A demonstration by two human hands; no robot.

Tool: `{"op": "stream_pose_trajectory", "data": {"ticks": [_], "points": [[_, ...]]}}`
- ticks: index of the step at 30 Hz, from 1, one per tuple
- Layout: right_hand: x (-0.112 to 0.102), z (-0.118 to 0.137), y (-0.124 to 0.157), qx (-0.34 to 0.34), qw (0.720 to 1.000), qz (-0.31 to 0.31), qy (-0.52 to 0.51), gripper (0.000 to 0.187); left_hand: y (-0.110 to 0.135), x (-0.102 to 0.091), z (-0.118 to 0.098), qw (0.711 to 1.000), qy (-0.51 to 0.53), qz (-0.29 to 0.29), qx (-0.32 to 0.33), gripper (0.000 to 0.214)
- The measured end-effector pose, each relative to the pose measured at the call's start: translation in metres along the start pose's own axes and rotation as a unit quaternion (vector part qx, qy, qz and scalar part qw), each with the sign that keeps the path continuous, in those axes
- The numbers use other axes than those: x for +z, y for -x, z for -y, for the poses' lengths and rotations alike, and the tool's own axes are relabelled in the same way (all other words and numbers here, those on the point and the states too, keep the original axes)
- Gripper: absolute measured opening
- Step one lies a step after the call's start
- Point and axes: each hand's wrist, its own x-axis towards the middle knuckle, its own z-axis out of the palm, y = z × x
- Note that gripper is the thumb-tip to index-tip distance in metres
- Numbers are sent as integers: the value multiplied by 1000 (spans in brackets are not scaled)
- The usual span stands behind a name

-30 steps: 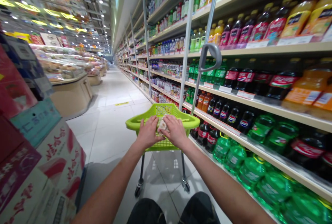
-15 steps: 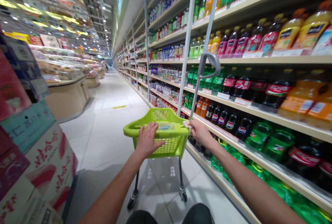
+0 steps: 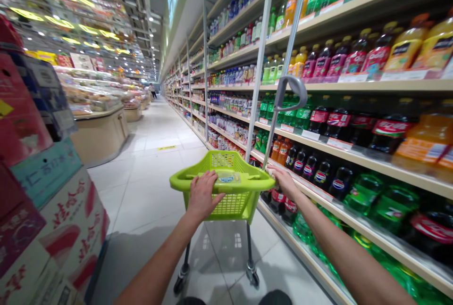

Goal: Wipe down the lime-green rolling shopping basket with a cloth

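A lime-green shopping cart (image 3: 177, 183) stands in front of me, with a round label on its handle bar. My left hand (image 3: 203, 196) holds the left part of that bar, fingers over it and thumb out to the side. Beyond the cart's right corner, my right hand (image 3: 284, 183) is closed on a white cloth (image 3: 271, 170), mostly covered by the fingers, at the shelf edge. Just above this hand rises a slanted metal pole with a grey loop handle (image 3: 290, 94).
Drink shelves (image 3: 354, 141) line my right side with several rows of bottles. Stacked cartons (image 3: 67, 229) stand close on the left, and a curved display counter (image 3: 101, 140) lies farther along. The tiled aisle (image 3: 148, 163) runs ahead. A person (image 3: 153, 91) is far off.
My right hand with the white cloth has shifted slightly right along the shelf edge. My left hand stays on the cart's bar. The view has turned a little to the left.
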Motion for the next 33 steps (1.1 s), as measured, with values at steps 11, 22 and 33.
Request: {"op": "stream_pose_trajectory", "data": {"ticks": [11,22,33], "points": [[-6,32,6,-98,958,149,224,29,3,4,-1,1000,19,-16,3,46],[73,58,55,-313,915,3,255,39,3,7,0,999,22,-23,21,45],[67,40,62,-290,926,-79,228,42,1,10,-3,999,31,-22,9,47]]}}
